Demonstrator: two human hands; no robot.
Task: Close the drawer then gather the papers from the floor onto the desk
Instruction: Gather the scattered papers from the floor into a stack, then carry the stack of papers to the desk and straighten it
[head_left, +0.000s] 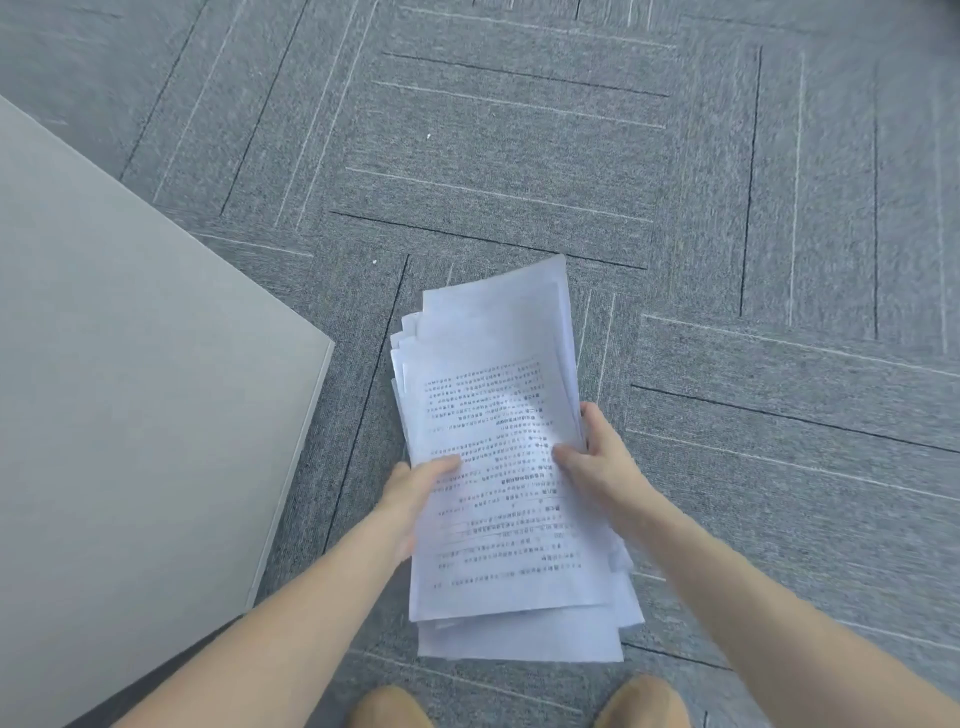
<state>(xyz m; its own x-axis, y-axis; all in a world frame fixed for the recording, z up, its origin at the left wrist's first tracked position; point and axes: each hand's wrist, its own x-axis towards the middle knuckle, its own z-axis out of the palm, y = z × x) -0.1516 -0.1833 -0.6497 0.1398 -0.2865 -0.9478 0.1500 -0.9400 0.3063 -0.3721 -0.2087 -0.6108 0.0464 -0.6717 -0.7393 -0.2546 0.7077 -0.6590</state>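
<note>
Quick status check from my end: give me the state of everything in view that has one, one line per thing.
papers: gathered into one uneven stack, printed side up, held above the carpet.
left hand: gripping the stack's left edge, thumb on top.
right hand: gripping the stack's right edge, thumb on top.
desk: to the left, visible surface bare; papers not yet on it.
carpet: no loose sheets visible.
drawer: not in view.

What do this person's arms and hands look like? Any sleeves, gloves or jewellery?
Both forearms are bare as far as the picture shows, with no sleeve in view. The left hand and right hand wear no gloves, and no watch, ring or bracelet shows. At the bottom edge, two tan shoe toes peek in.
</note>
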